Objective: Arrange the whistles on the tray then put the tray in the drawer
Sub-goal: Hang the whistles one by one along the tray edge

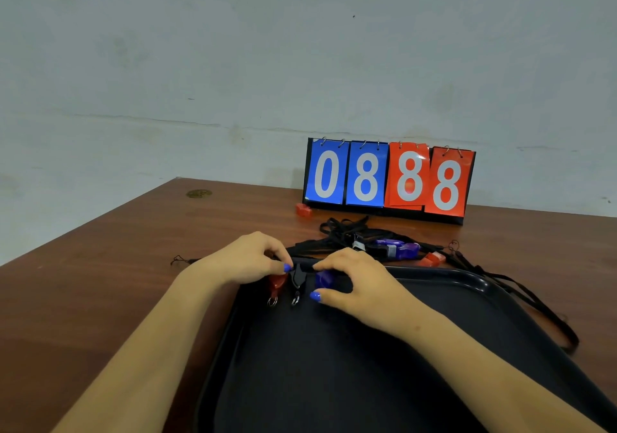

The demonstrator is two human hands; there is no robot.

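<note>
A black tray (467,299) lies on the wooden table in front of me. At its far left corner three whistles sit side by side: a red whistle (277,282), a black whistle (297,279) and a blue whistle (323,279). My left hand (247,259) curls over the red whistle, its fingertips at the black one. My right hand (354,279) holds the blue whistle between thumb and fingers. Beyond the tray lie purple whistles (397,249) and a red whistle (434,259) tangled in black lanyards (344,229).
A flip scoreboard (389,179) reading 0888 stands at the back against the wall. A small red whistle (303,209) lies at its left foot. Black lanyard straps (534,302) trail off the tray's right side. The table's left edge runs diagonally.
</note>
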